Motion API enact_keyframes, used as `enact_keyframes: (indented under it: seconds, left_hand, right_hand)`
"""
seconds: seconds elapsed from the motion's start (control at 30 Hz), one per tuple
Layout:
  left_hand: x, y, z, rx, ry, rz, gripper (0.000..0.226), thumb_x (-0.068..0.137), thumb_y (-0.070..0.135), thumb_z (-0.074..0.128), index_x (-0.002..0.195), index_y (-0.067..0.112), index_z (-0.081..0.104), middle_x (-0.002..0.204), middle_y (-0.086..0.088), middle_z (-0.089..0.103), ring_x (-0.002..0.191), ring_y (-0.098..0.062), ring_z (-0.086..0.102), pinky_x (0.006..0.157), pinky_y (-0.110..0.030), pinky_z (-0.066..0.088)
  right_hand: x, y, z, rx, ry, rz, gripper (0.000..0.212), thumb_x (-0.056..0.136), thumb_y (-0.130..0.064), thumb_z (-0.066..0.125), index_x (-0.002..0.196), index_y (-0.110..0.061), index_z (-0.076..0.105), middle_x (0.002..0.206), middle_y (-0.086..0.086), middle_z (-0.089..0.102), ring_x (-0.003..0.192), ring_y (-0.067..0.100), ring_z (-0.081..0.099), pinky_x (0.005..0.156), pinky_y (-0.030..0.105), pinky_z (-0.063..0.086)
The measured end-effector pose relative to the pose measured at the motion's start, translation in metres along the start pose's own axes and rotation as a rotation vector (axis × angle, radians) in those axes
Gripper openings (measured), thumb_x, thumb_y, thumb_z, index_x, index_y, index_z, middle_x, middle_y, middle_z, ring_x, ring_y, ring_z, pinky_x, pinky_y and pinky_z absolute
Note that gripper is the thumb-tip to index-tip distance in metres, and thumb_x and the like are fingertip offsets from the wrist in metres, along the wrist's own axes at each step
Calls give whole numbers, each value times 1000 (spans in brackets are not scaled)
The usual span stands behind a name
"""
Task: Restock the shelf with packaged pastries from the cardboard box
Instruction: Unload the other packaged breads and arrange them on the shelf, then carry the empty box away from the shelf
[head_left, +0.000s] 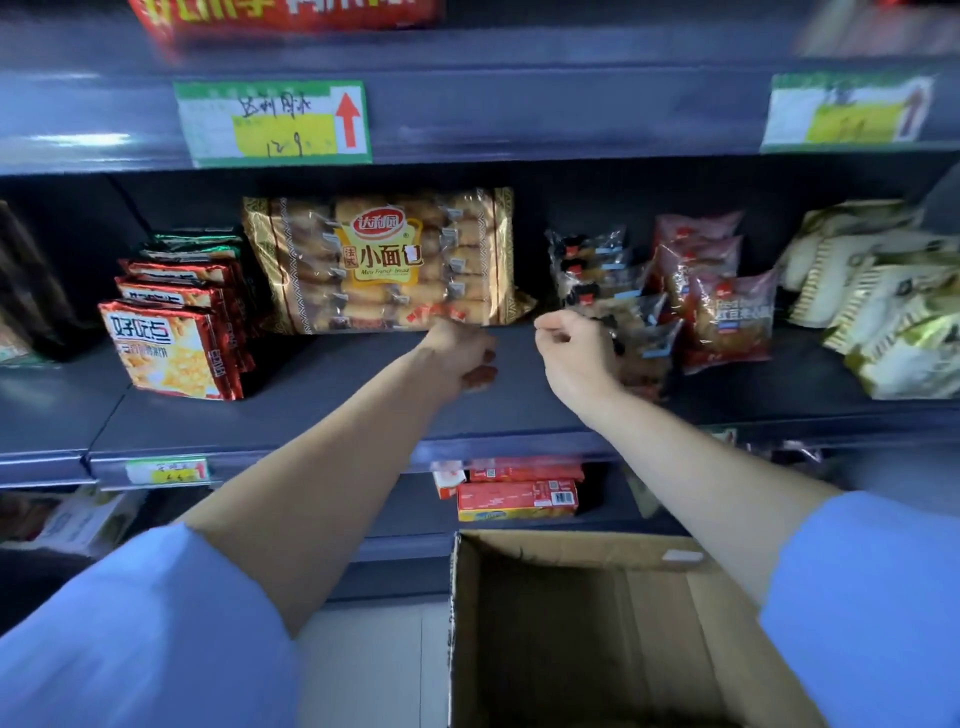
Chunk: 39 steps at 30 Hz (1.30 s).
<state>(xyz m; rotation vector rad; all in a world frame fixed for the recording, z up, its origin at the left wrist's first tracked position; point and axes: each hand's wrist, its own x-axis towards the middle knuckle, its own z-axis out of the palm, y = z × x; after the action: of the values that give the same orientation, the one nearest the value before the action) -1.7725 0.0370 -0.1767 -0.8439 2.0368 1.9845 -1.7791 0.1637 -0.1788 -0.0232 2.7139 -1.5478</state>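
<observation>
Well, nearest me, down at 5 o'clock, the cardboard box (561, 543) stands open, and the part of its inside I can see holds no pastries. Its bottom runs out of view, so I can't swear it is empty. Behind it, on the lower level, lie a few red cartons (519, 499), which are not my concern.

Both my arms reach up toward 12 o'clock over the bare front of the shelf (363, 410). My left hand (457, 358) is just below the bottom edge of the big bag of mini French bread (379, 260), fingers curled under with nothing that I can see in them. My right hand (576, 364) is a little apart from it, at 1 o'clock, its fingers curled too. It is hard up against the small dark pastry packets (597, 265) — whether it pinches one or only nudges it, I cannot tell.

Farther in, the bread bag stands upright at the back. The dark packets and the red pastry packets (727, 317) beside them stand in loose rows at 1 to 2 o'clock. Red snack packs (166, 348) sit at 10 o'clock, pale packs (883, 312) at 3.

My judgement — the stocking looks nearly done. What seems left is tidying the rows, filling the bare front if any stock remains, and clearing the box.
</observation>
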Motion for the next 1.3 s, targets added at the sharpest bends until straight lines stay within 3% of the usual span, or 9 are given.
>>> enact_keyframes:
  seconds: [0.17, 0.37, 0.53, 0.63, 0.83, 1.03, 1.1, 1.2, 1.3]
  left_hand:
    - [-47, -3, 47, 42, -86, -9, 28, 95, 2, 48, 67, 8, 44, 66, -10, 44, 55, -17, 39, 50, -22, 35]
    - [-85, -4, 96, 117, -68, -2, 18, 92, 3, 54, 74, 3, 55, 67, -9, 49, 54, -21, 45, 52, -26, 43]
    - [-105, -7, 139, 138, -52, 1, 8, 91, 4, 55, 84, 3, 53, 72, -11, 47, 59, -21, 45, 62, -33, 43]
    - [-116, -14, 160, 123, -34, -15, 6, 91, 5, 56, 84, 4, 54, 79, -12, 50, 59, -21, 46, 58, -30, 45]
    - [-133, -51, 185, 93, 30, -89, 12, 91, 3, 54, 79, 5, 54, 80, -11, 52, 64, -21, 50, 58, -31, 45]
    - [-150, -111, 191, 38, 86, -292, 15, 94, 6, 52, 80, 8, 57, 78, -8, 52, 65, -18, 51, 57, -26, 46]
    - [-153, -133, 192, 5, 103, -348, 10, 94, 6, 51, 99, 6, 60, 77, -7, 49, 66, -18, 50, 59, -27, 45]
    - [-158, -161, 190, -44, 145, -436, 34, 90, 9, 58, 124, 6, 53, 96, -10, 54, 92, -24, 56, 75, -31, 48]
    - [-163, -184, 187, -82, 172, -500, 20, 89, 11, 60, 108, 5, 58, 90, -10, 54, 82, -23, 57, 79, -33, 48]
  right_hand:
    - [-24, 7, -59, -7, 18, 36, 24, 96, -15, 49, 113, -14, 66, 114, 2, 66, 91, 18, 59, 80, 33, 51]
    - [-38, 30, -132, -38, -1, 50, 25, 97, -16, 47, 114, -10, 64, 106, 1, 63, 70, 9, 52, 53, 22, 40]
    - [-44, 61, -178, -26, 12, 104, 30, 93, -11, 49, 110, 10, 61, 115, 24, 65, 91, 34, 63, 76, 37, 51]
    - [-44, 82, -195, -25, -41, 137, 34, 92, -15, 51, 115, 10, 58, 95, 20, 66, 75, 24, 53, 66, 30, 41]
    - [-52, 126, -207, -82, -141, 200, 36, 91, -11, 54, 119, 10, 58, 122, 26, 61, 107, 37, 60, 88, 42, 49]
    - [-67, 183, -194, -292, -407, 340, 33, 88, -16, 60, 115, 3, 61, 115, 16, 64, 102, 31, 61, 76, 31, 46]
    - [-74, 201, -187, -379, -448, 372, 35, 87, -16, 59, 117, 3, 59, 112, 16, 64, 98, 31, 63, 71, 30, 47]
    - [-91, 228, -183, -431, -479, 435, 36, 89, -14, 56, 121, 3, 56, 104, 13, 59, 90, 28, 59, 70, 32, 47]
    - [-107, 256, -177, -493, -484, 459, 42, 89, -11, 50, 129, -1, 51, 107, 12, 56, 90, 26, 54, 70, 30, 43]
